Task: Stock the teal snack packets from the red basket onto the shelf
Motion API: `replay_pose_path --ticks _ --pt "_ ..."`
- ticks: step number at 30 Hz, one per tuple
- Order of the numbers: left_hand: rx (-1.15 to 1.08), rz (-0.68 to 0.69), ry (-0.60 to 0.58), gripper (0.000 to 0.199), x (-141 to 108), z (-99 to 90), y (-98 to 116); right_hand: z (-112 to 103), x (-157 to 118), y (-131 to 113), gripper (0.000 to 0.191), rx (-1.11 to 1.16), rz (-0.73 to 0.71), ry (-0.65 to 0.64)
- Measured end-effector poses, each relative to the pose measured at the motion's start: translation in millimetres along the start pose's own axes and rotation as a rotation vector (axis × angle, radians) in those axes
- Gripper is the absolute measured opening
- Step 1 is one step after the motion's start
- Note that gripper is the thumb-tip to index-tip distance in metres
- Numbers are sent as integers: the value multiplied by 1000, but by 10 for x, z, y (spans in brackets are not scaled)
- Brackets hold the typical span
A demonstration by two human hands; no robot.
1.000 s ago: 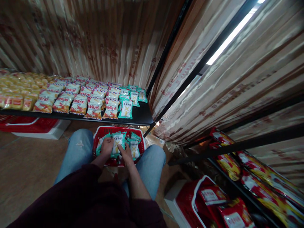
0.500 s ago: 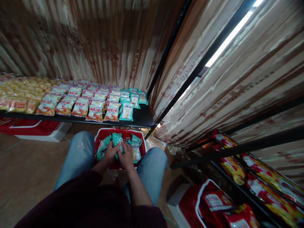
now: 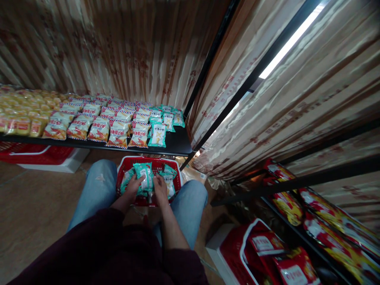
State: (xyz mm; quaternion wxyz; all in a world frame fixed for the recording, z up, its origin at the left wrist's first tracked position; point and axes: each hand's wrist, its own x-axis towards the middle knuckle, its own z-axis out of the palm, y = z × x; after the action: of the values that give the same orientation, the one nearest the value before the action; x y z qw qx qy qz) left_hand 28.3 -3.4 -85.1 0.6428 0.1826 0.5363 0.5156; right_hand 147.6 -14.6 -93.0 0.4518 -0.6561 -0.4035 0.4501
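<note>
A green-and-white snack bag [image 3: 146, 172] is held up over the red basket [image 3: 179, 186] between my knees. My left hand [image 3: 134, 187] is closed on the bag's lower left side, its thumb lying across the front. At the bag's right edge, the curled fingers of my right hand [image 3: 160, 187] appear to pinch it, though their tips are partly hidden. More bags of the same kind lie in the basket, including one [image 3: 170, 186] to the right of my right hand and others under my left.
Ahead, a black shelf [image 3: 178, 142] carries rows of white-and-orange snack bags [image 3: 99, 129], yellow packs [image 3: 22, 126] and several green ones [image 3: 158, 134]. A shelf post [image 3: 225, 114] rises at the right. Another red basket [image 3: 234, 253] and red-yellow packs [image 3: 329, 237] are at lower right.
The snack bag has been raised and its front now faces up more fully. My right hand has shifted from the bag's front to its right edge. The view has tilted slightly.
</note>
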Motion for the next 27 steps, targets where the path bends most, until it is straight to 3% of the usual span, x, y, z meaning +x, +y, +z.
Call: replay_pose_path --ticks 6,10,15,22,27 --pt "-73 -41 -49 39 30 -20 -19 47 -16 26 35 -1 -19 -73" --pt "-73 -51 -50 35 39 -12 -43 37 -12 12 31 -39 -80 -40" --pt "-2 -45 2 30 -25 25 -15 6 -34 -37 33 -176 -124 11" --pt "48 12 -5 39 -16 -20 -48 12 -47 -30 35 -280 -144 0" --pt "143 31 66 37 -10 -57 -49 20 -46 -18 35 -406 -157 23"
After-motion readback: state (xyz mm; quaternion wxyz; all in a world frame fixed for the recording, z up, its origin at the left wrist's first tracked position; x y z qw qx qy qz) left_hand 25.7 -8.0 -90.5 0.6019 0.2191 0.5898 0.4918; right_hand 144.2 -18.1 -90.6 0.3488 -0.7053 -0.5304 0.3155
